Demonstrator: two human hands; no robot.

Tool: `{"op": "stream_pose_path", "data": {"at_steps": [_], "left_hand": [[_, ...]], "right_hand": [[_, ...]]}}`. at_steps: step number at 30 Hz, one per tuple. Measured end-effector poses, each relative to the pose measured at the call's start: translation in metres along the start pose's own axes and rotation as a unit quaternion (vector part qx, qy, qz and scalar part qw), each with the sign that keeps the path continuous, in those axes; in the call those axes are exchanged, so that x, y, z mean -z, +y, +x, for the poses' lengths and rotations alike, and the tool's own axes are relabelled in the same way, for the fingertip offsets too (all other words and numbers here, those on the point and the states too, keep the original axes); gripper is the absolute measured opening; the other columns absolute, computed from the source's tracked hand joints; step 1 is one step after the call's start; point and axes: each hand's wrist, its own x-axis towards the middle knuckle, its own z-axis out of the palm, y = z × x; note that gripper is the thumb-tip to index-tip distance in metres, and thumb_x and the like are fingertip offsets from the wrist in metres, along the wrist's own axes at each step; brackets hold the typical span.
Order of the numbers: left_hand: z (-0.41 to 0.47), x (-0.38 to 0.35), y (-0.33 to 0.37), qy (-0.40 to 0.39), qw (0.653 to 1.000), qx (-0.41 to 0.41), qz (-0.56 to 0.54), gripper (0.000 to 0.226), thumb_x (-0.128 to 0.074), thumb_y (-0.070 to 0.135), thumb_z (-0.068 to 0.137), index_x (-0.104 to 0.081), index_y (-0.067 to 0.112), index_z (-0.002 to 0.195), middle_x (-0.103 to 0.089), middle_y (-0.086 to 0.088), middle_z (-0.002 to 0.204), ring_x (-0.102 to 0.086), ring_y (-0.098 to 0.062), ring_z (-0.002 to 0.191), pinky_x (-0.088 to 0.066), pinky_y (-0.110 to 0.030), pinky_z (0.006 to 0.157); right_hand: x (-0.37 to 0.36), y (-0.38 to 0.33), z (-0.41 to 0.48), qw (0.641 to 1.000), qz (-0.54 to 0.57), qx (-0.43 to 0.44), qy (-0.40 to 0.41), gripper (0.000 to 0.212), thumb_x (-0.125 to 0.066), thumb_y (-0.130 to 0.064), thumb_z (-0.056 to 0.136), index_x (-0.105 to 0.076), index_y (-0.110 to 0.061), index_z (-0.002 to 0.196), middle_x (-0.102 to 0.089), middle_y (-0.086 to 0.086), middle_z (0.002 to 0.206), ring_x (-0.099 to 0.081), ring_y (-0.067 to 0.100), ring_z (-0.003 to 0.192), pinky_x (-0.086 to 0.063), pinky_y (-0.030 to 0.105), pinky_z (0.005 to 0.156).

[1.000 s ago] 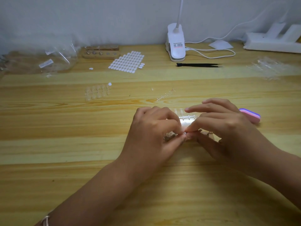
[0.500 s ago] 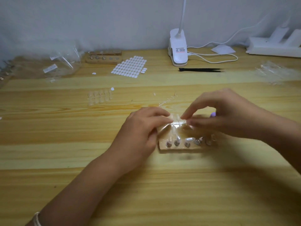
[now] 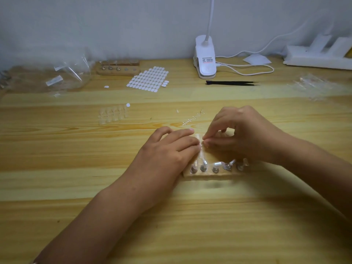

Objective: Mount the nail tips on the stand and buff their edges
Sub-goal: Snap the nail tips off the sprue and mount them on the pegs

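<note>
A wooden stand point(image 3: 209, 175) with a row of metal pegs lies in front of me; a clear nail tip point(image 3: 218, 164) sits on one peg. Just behind the stand, my left hand point(image 3: 169, 149) and my right hand point(image 3: 242, 133) meet fingertip to fingertip. Both pinch a small clear strip of nail tips point(image 3: 200, 139) between thumb and fingers. The strip is mostly hidden by the fingers. An empty clear sprue point(image 3: 193, 118) lies behind the hands.
A second wooden stand point(image 3: 118, 70) sits far left by a sheet of white adhesive tabs point(image 3: 148, 79). Clear nail tips point(image 3: 112, 114), plastic bags point(image 3: 62, 75), black tweezers point(image 3: 231, 83), a white clip lamp point(image 3: 204, 58) and its cable lie around.
Both hands lifted off the stand and moved back, uncovering its pegs. They now pinch the clear strip behind the stand. The pink buffer block is no longer visible.
</note>
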Motion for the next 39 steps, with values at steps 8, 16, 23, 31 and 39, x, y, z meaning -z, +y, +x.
{"op": "stream_pose_path", "data": {"at_steps": [8, 16, 23, 31, 39], "left_hand": [[0.004, -0.003, 0.0, -0.046, 0.999, 0.009, -0.009, 0.034, -0.071, 0.005, 0.076, -0.067, 0.015, 0.108, -0.064, 0.003, 0.125, -0.057, -0.017, 0.124, -0.031, -0.034, 0.102], [0.007, -0.004, 0.0, -0.05, 0.998, 0.02, -0.012, 0.032, -0.068, 0.003, 0.077, -0.068, 0.012, 0.108, -0.066, 0.0, 0.122, -0.059, -0.021, 0.12, -0.041, -0.039, 0.101], [0.006, -0.005, -0.003, -0.019, 0.998, 0.023, -0.061, 0.04, -0.045, 0.001, 0.075, -0.068, 0.012, 0.107, -0.067, 0.0, 0.12, -0.063, -0.024, 0.11, -0.036, -0.032, 0.097], [0.003, -0.012, -0.003, 0.018, 0.995, 0.032, -0.091, 0.042, -0.055, -0.002, 0.074, -0.067, 0.012, 0.111, -0.069, -0.003, 0.116, -0.059, -0.021, 0.115, -0.042, -0.032, 0.092], [0.004, -0.012, -0.003, 0.029, 0.993, 0.033, -0.109, 0.048, -0.031, 0.012, 0.08, -0.069, 0.012, 0.111, -0.069, -0.002, 0.117, -0.062, -0.022, 0.115, -0.05, -0.035, 0.089]], "right_hand": [[0.0, 0.0, -0.001, 0.999, -0.004, -0.03, -0.008, 0.01, -0.085, -0.022, 0.075, -0.077, -0.018, 0.08, -0.072, -0.005, 0.081, -0.058, 0.013, 0.09, -0.046, 0.03, 0.079], [-0.002, 0.002, -0.002, 0.99, 0.106, -0.091, 0.0, 0.032, -0.08, -0.006, 0.078, -0.06, -0.026, 0.062, -0.074, -0.007, 0.079, -0.061, -0.001, 0.072, -0.04, 0.008, 0.068], [0.0, 0.004, 0.002, 0.992, 0.089, -0.085, -0.008, 0.02, -0.077, -0.005, 0.08, -0.063, -0.009, 0.066, -0.074, -0.006, 0.077, -0.065, 0.01, 0.074, -0.05, 0.034, 0.073], [0.027, -0.002, -0.027, 0.988, 0.103, -0.061, 0.099, 0.015, -0.08, -0.024, 0.075, -0.067, -0.017, 0.071, -0.074, -0.01, 0.076, -0.065, 0.017, 0.074, -0.048, 0.019, 0.065], [0.014, -0.02, -0.068, 0.993, -0.049, 0.049, 0.096, 0.018, -0.079, -0.032, 0.078, -0.075, -0.015, 0.081, -0.067, -0.006, 0.08, -0.068, 0.015, 0.081, -0.055, 0.034, 0.069]]}}
